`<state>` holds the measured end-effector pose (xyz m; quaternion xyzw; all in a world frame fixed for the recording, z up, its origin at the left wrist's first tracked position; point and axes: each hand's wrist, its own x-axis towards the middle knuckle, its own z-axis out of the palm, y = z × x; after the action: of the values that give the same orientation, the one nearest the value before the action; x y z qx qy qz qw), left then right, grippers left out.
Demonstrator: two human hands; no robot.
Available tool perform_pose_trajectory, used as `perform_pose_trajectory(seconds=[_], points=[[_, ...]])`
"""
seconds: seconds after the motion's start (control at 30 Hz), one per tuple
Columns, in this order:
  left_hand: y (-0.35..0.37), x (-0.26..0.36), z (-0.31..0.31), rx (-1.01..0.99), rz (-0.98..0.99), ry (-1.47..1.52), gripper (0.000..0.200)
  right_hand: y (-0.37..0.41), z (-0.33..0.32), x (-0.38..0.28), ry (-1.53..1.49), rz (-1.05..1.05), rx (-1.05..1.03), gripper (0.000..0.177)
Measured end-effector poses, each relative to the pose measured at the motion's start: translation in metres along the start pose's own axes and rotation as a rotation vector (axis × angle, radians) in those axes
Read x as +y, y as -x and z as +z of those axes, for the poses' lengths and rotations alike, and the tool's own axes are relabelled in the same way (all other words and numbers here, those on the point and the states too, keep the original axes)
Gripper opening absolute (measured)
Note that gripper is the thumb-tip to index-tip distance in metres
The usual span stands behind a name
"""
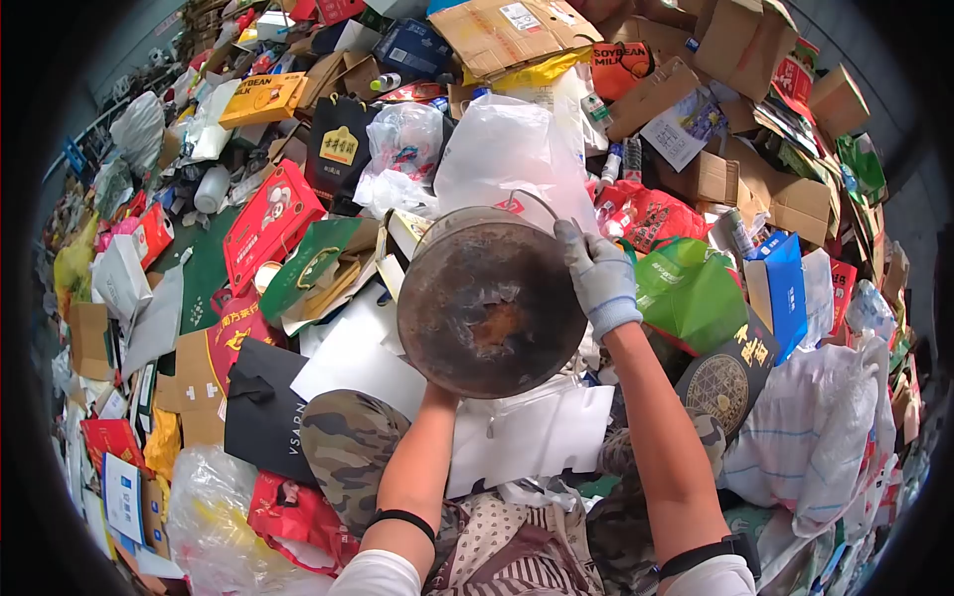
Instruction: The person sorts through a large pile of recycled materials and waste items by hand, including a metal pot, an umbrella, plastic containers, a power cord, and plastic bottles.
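Observation:
A round, darkened metal pot [447, 328] with a rusty patch in the middle of its flat base is held up over my lap, base towards me. A thin wire handle [517, 197] curves above its far edge. My right hand [604, 278], in a pale grey-white glove, grips the pot at its right edge. My left forearm [412, 472] reaches under the pot's near edge, and the pot hides that hand and its fingers. Below the pot lies a white sheet [532, 437] across my camouflage-trousered legs. Behind the pot stands a translucent white plastic bag [507, 149].
Mixed waste surrounds me on all sides. At the left are a red box [270, 223] and a black bag [263, 407]. A green bag [686, 288], a blue box [783, 293] and a white woven sack [810, 427] lie right. Flattened cardboard [512, 38] is heaped at the back.

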<state>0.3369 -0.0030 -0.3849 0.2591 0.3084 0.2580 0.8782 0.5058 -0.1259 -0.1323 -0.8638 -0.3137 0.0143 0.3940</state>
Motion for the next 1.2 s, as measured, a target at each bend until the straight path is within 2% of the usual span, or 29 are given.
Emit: perform_pose_trajectory(seconds=[0.1,0.2,0.3,0.4,0.43,0.53,0.63,0.73,0.8,0.93,0.97,1.03,1.1,1.13,1.17,1.2], points=[[0.020,0.022,0.032,-0.086,0.076,-0.002,0.028,0.034,-0.019,0.017,-0.407,0.066,0.048,0.052],[0.045,0.050,0.064,-0.186,0.165,-0.004,0.028,0.082,-0.041,0.029,-0.714,0.484,-0.126,0.052],[0.071,0.080,0.095,-0.287,0.256,-0.024,0.028,0.101,-0.041,0.061,-0.958,0.585,-0.184,0.052],[0.093,0.099,0.117,-0.363,0.323,-0.051,0.029,0.115,-0.030,0.078,-1.365,0.609,-0.154,0.045],[0.098,0.101,0.121,-0.377,0.339,-0.063,0.029,0.120,-0.016,0.127,-1.486,0.576,-0.187,0.044],[0.113,0.098,0.128,-0.398,0.356,-0.105,0.029,0.160,-0.012,0.141,-1.637,0.765,-0.118,0.042],[0.122,0.089,0.130,-0.392,0.354,-0.141,0.030,0.195,-0.006,0.161,-1.586,0.879,-0.170,0.042],[0.124,0.078,0.124,-0.355,0.362,-0.167,0.030,0.209,0.012,0.184,-1.382,0.934,-0.228,0.041],[0.120,0.064,0.114,-0.331,0.366,-0.174,0.035,0.213,0.022,0.202,-1.133,0.931,-0.258,0.041],[0.100,0.009,0.062,-0.144,0.295,-0.254,0.049,0.220,0.029,0.238,-0.467,0.831,-0.346,0.040],[0.093,-0.006,0.035,-0.099,0.194,-0.203,0.052,0.221,0.028,0.246,-0.341,0.812,-0.375,0.040],[0.088,-0.027,-0.006,-0.062,0.091,-0.131,0.056,0.221,0.024,0.257,-0.311,0.838,-0.448,0.040],[0.073,-0.051,-0.047,-0.172,-0.075,-0.126,0.061,0.224,0.029,0.272,-0.501,0.958,-0.534,0.041],[0.077,-0.051,-0.053,-0.222,-0.150,-0.121,0.064,0.218,0.019,0.258,-0.513,0.999,-0.536,0.041],[0.083,-0.060,-0.055,-0.034,0.064,-0.296,0.069,0.210,0.011,0.244,-0.528,1.040,-0.536,0.041],[0.097,-0.054,-0.044,-0.033,0.045,-0.285,0.069,0.205,0.011,0.256,-0.701,1.149,-0.485,0.041]])
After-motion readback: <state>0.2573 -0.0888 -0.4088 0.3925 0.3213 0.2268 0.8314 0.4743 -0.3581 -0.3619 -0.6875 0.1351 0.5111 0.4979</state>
